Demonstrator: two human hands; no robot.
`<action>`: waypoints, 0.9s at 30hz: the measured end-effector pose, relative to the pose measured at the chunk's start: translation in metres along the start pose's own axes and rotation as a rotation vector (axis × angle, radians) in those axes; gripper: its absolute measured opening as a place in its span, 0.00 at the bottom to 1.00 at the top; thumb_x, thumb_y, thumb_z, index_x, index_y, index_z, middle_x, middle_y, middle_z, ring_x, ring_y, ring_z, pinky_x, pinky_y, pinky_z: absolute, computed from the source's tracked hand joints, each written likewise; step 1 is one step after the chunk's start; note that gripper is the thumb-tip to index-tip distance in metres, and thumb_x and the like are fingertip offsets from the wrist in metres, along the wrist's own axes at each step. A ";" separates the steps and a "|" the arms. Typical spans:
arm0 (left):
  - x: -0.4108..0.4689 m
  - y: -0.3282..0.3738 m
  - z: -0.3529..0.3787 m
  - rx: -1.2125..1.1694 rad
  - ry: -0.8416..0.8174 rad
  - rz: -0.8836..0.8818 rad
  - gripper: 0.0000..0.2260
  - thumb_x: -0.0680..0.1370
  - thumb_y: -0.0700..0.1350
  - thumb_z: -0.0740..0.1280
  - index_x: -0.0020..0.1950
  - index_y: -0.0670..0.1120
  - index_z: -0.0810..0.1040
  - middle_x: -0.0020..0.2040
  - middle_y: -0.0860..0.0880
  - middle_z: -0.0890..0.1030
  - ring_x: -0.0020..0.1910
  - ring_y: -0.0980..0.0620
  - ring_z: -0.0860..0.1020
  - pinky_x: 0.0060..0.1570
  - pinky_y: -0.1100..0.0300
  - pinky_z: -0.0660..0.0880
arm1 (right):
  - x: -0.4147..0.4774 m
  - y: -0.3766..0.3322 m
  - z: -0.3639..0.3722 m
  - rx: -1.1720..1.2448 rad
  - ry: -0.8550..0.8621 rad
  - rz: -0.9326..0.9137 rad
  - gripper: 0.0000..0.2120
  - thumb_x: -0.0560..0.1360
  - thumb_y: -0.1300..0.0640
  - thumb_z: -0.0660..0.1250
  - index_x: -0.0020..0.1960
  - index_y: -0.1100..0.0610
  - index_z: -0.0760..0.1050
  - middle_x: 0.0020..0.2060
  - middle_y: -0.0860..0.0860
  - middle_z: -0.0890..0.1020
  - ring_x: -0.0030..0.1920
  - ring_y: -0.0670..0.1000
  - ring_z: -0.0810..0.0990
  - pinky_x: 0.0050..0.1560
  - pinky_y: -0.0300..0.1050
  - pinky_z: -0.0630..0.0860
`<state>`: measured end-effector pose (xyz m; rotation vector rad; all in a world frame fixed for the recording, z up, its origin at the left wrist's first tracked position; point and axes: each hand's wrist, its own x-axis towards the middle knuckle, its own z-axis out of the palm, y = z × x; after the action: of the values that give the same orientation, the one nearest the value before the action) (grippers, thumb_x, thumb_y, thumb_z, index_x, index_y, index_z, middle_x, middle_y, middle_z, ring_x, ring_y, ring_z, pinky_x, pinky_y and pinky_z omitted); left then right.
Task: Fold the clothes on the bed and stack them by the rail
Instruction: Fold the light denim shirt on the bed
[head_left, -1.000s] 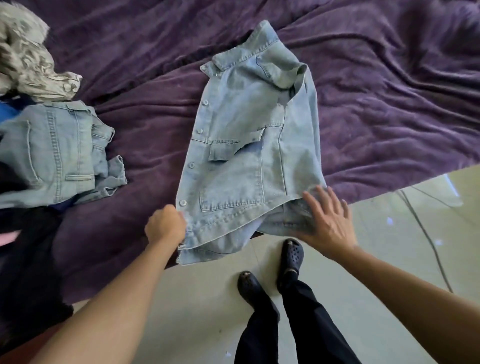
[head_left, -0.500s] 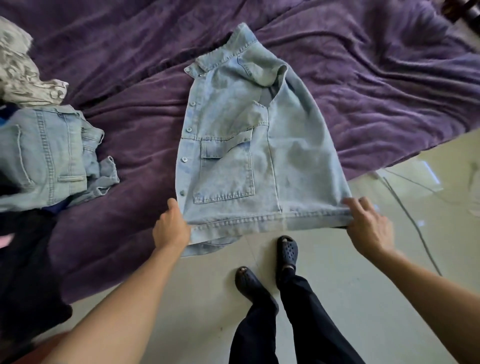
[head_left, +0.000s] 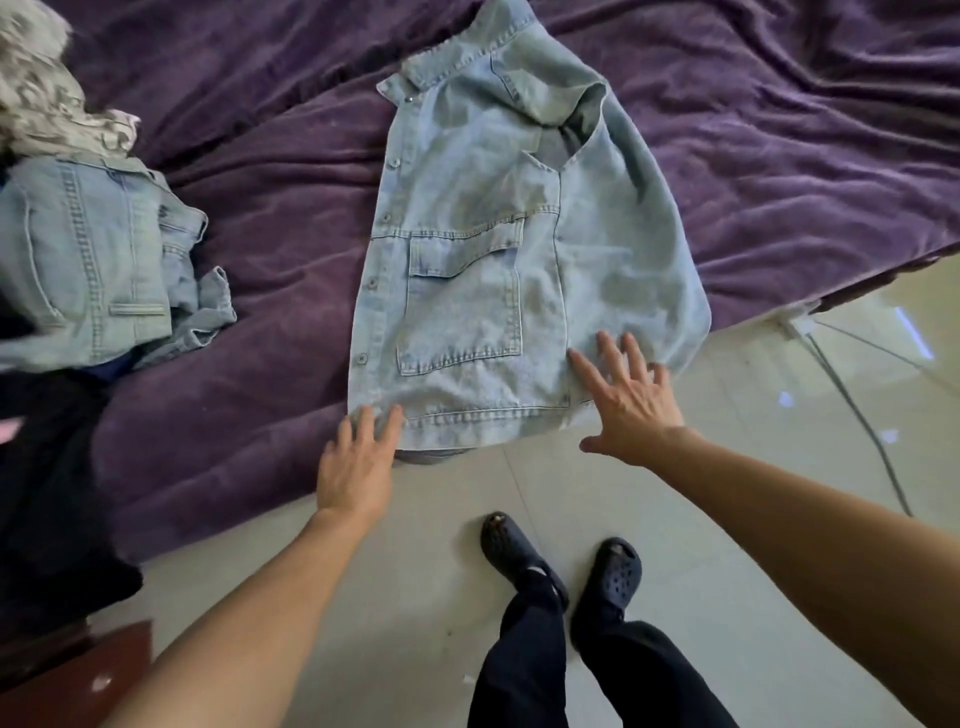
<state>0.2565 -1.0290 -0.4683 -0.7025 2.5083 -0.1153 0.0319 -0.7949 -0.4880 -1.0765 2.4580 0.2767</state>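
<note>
A light blue denim jacket (head_left: 498, 249) lies on the purple bedspread (head_left: 270, 223), folded lengthwise, collar away from me and hem at the bed's near edge. My left hand (head_left: 358, 462) has straight fingers touching the hem's left corner. My right hand (head_left: 623, 400) lies flat with spread fingers on the hem's right part. At the far left a folded denim garment (head_left: 88, 260) rests on dark clothes (head_left: 47, 493), with a grey patterned garment (head_left: 47, 104) behind it.
The bed's edge runs diagonally from lower left to upper right. A tiled floor (head_left: 727, 519) lies below it, with my legs and dark clogs (head_left: 519, 556). A cable (head_left: 852, 410) crosses the floor at right. A brown wooden piece (head_left: 78, 680) shows at bottom left.
Both hands have let go of the hem corners they were gripping and now lie open on the jacket. The jacket has settled flat on the bed.
</note>
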 end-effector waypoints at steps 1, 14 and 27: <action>0.003 -0.004 -0.008 -0.042 0.025 0.022 0.28 0.77 0.41 0.61 0.76 0.52 0.56 0.70 0.47 0.65 0.65 0.44 0.67 0.53 0.51 0.74 | 0.004 0.000 0.005 -0.025 -0.001 0.017 0.58 0.65 0.37 0.73 0.76 0.45 0.33 0.76 0.57 0.38 0.76 0.63 0.41 0.69 0.63 0.57; 0.004 -0.031 -0.050 0.008 -0.023 -0.015 0.18 0.74 0.44 0.64 0.64 0.51 0.72 0.65 0.45 0.68 0.65 0.43 0.65 0.58 0.50 0.67 | 0.002 0.057 0.001 0.650 0.306 0.436 0.28 0.74 0.59 0.65 0.73 0.55 0.63 0.75 0.58 0.57 0.75 0.58 0.55 0.70 0.54 0.61; 0.019 0.010 -0.030 -0.232 -0.145 0.037 0.27 0.78 0.46 0.58 0.77 0.56 0.55 0.73 0.47 0.63 0.71 0.45 0.64 0.67 0.48 0.62 | -0.023 0.078 -0.065 0.980 0.318 0.482 0.09 0.68 0.56 0.69 0.36 0.61 0.73 0.29 0.54 0.78 0.34 0.58 0.76 0.35 0.49 0.72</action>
<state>0.2229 -1.0315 -0.4536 -0.7276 2.4159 0.2352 -0.0327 -0.7501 -0.4193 -0.1059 2.5513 -0.9355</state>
